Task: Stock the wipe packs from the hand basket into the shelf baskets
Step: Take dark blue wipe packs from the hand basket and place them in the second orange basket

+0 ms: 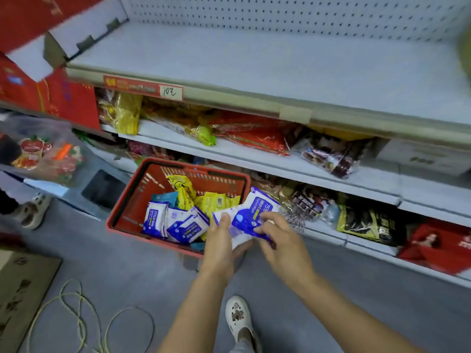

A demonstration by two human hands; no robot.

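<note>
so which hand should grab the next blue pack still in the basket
Left, probably. Both grip the lifted packs, but the left hand sits beside the blue packs in the red basket; the right hand is outside its rim, toward the shelves.

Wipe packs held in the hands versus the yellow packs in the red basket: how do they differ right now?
Colour: the held wipe packs are blue and white; the yellow packs are yellow. State: the left hand and right hand grip the held wipe packs at the right rim of the red basket; the yellow packs lie loose inside it, untouched. Both kinds are flat, soft packets.
</note>
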